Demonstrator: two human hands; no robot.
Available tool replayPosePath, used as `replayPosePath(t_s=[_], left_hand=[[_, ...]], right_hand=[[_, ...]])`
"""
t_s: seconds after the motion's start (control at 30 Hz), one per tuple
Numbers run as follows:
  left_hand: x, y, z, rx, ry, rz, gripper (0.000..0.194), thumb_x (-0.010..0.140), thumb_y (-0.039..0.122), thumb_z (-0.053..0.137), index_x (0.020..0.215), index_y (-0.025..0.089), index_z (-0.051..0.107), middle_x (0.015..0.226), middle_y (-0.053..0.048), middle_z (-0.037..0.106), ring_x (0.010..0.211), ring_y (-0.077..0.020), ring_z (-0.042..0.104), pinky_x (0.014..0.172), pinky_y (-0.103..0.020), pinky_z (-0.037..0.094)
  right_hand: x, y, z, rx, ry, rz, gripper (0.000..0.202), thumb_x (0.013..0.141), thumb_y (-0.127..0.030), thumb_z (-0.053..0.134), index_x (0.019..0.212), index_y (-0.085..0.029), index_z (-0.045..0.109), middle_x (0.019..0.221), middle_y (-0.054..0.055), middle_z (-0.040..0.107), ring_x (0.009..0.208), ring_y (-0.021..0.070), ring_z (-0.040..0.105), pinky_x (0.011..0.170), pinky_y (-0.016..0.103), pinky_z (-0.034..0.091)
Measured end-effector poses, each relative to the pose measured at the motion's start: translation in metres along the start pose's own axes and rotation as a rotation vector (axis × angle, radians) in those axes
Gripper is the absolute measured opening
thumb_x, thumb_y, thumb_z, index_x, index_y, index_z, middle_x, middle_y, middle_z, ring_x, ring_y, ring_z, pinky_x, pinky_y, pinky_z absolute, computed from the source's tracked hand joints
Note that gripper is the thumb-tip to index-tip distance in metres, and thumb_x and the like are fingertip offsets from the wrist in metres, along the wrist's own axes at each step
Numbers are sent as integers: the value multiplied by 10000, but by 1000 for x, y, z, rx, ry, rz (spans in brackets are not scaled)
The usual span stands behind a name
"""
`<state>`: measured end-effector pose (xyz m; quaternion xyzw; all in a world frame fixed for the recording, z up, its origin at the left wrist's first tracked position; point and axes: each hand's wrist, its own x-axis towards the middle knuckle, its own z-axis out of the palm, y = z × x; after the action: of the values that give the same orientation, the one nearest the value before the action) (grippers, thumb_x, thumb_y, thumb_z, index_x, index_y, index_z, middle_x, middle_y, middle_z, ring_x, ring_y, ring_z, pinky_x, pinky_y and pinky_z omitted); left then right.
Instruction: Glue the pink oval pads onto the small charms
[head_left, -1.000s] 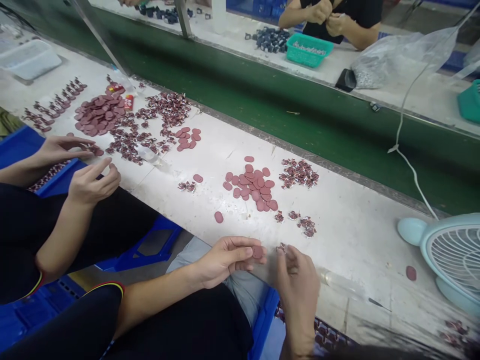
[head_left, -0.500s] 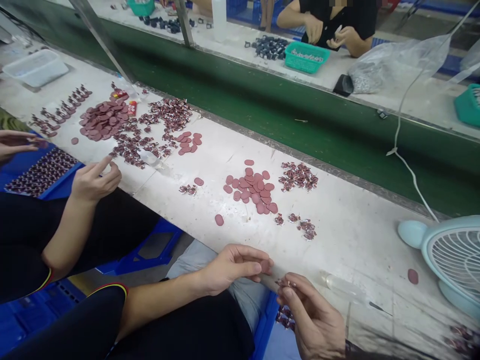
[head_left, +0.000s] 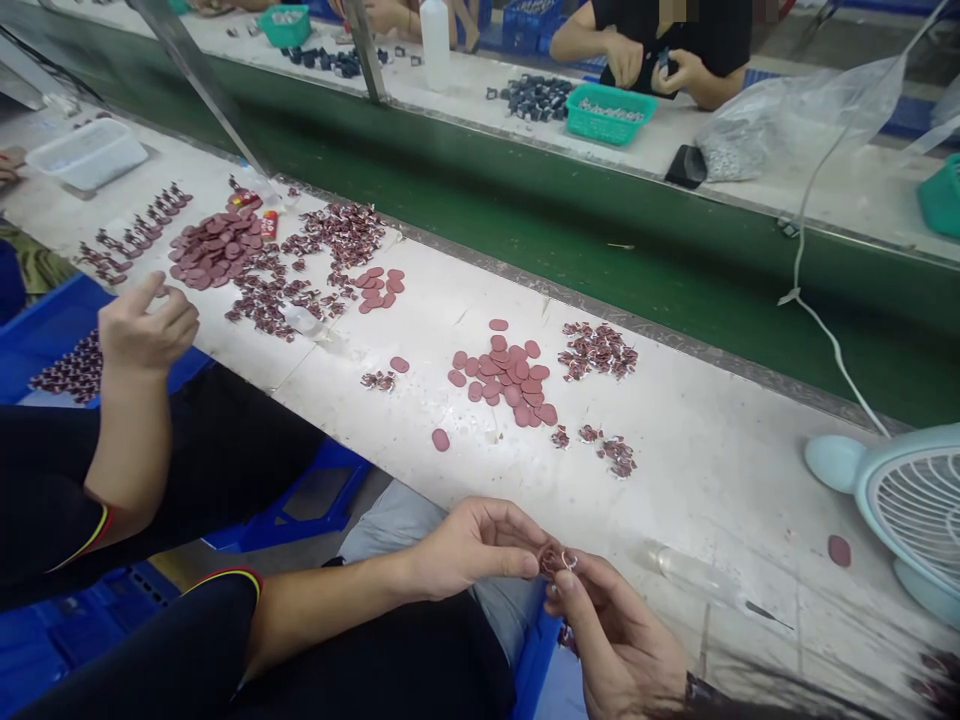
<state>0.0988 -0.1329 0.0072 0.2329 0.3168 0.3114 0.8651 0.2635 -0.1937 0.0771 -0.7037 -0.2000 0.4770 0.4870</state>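
Note:
My left hand (head_left: 487, 545) pinches a reddish-brown oval disc by its edge, near the bottom centre. Facing it, my right hand (head_left: 619, 625) grips a small brown and silvery piece (head_left: 568, 561). The disc and the piece meet between my fingertips; whether they are joined is too small to tell. Beyond my hands lies a loose pile of reddish oval discs (head_left: 514, 375) on the white table (head_left: 697, 440). To its right are a heap of small brown pieces (head_left: 598, 351) and a smaller cluster (head_left: 617, 456).
A pale blue fan (head_left: 915, 510) stands at the right, with a clear bottle (head_left: 694, 578) lying before it. At the left, a co-worker's arm (head_left: 139, 400) reaches near another disc pile (head_left: 216, 248). Below the table edge is a blue crate (head_left: 536, 640).
My hands have come together, bringing the disc and small piece into contact. The co-worker's hand at the left has moved left and up.

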Motion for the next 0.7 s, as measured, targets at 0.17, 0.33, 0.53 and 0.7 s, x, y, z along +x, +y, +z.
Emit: replayPosePath(t_s=[0.17,0.33,0.53,0.7], left_hand=[[0,2,7,38,9,49,459,791,435,1166,878,121,844,1120,-169,959,1134,-320,920,1130,-492,691],[-3,-1,15,8,46,123,385,807,414,1154,859,138,890,1124,-172,967,1136,-322,931,1106,-467,716],[-3,-3,15,-8,53,145,317,808,399,1157,865,176,938,1221,-190,965,1131,-316,937,1055,-444,746],[-5,-15,12,65,127,182,286,796,448,1167,896,249,986,1363,-194,935,1203,-322,924,1102,-458,741]], right_hand=[[0,2,0,25,13,4,433,677,-712,1093,898,-360,970,698,-1,807,659,174,665,709,321,700],[-1,6,1,66,8,45,462,649,-717,1108,899,-358,959,757,3,853,693,167,708,779,317,719],[0,11,0,78,32,57,509,638,-745,1105,911,-342,954,791,7,877,724,188,776,776,332,730],[0,20,1,83,42,16,423,733,-654,1069,957,-320,939,845,13,896,679,188,767,735,365,746]])
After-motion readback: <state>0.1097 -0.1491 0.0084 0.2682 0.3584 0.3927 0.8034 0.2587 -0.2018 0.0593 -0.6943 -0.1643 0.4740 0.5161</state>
